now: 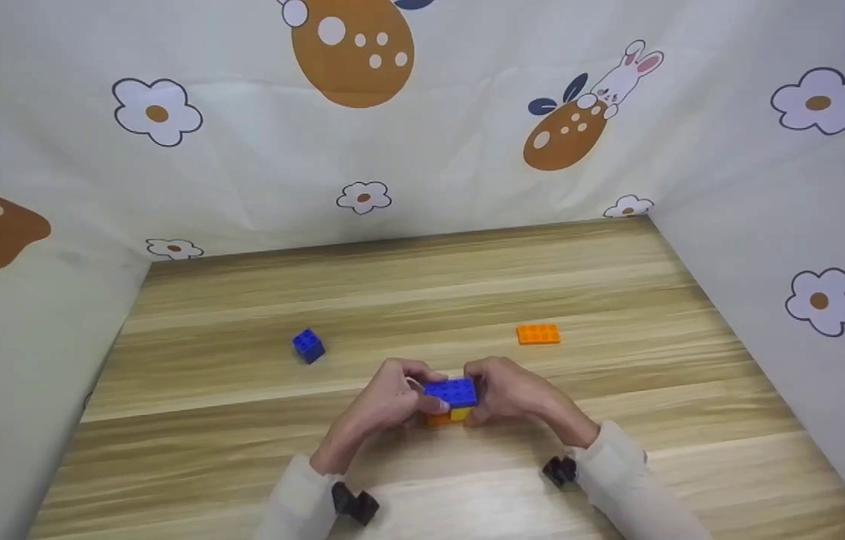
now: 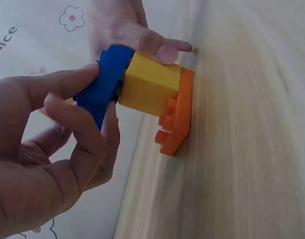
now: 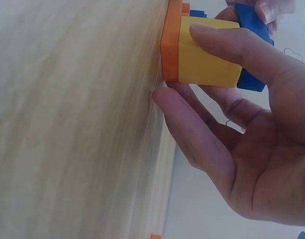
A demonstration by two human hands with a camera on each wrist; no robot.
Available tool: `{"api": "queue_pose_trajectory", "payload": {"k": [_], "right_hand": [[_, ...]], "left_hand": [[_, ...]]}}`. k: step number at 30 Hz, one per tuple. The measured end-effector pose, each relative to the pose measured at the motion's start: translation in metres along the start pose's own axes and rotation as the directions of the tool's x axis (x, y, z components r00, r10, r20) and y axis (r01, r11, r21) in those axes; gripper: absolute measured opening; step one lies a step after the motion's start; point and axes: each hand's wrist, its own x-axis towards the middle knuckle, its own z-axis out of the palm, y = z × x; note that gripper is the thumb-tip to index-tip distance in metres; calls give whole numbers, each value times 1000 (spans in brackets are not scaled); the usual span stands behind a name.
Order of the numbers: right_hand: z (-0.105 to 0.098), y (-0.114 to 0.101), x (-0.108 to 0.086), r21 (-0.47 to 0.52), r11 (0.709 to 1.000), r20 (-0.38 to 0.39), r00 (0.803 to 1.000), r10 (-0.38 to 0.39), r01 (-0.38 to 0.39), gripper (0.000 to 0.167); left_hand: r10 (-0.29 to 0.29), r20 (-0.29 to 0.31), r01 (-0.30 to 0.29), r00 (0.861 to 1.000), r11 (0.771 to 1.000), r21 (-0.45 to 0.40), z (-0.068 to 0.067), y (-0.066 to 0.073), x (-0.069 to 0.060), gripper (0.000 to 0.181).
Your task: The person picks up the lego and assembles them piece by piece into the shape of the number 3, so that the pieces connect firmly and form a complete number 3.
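In the head view, a small stack of toy building bricks stands on the wooden table between both hands. Its base is an orange plate [image 2: 180, 119] with studs showing at one end. A yellow brick [image 3: 207, 55] sits on that plate. On top lies a blue brick [image 1: 453, 390], slightly tilted, with a narrow gap to the yellow one visible in the left wrist view. My left hand [image 1: 391, 397] pinches the blue brick between thumb and fingers. With its thumb on one face of the yellow brick and fingers behind, my right hand [image 1: 510, 391] grips it.
A small blue brick [image 1: 309, 346] lies on the table [image 1: 227, 382] beyond the left hand. Farther right is a loose orange plate [image 1: 538, 334]. Patterned cloth walls [image 1: 242, 172] enclose the table at the back and both sides. Each wrist wears a black mount [image 1: 560, 471].
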Motion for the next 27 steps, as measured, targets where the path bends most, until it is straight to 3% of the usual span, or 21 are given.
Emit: {"api": "queue_pose_trajectory", "payload": {"k": [5,13,16,22,27], "right_hand": [[1,0,0,-2,1000,-5,1000,-1,1,34],[1,-1,1,8,1000,3,1000,13,-13,34],[0,-1,1,10,1000,3,1000,18,-18,34],[0,0,1,-3,1000,-7,1000,-21,21,34],[1,1,2,6,1000,-8,1000,-22,22,34]], "left_hand": [[8,-26,-8,1000,1000,25,2,0,1,37],[-71,-24,69,997,994,-84,1,-4,2,37],[-60,-40,56,997,994,-90,5,-2,2,36],[-6,-75,4,997,1000,-22,8,-2,2,35],[-31,-70,29,997,999,-26,6,-3,3,35]]}}
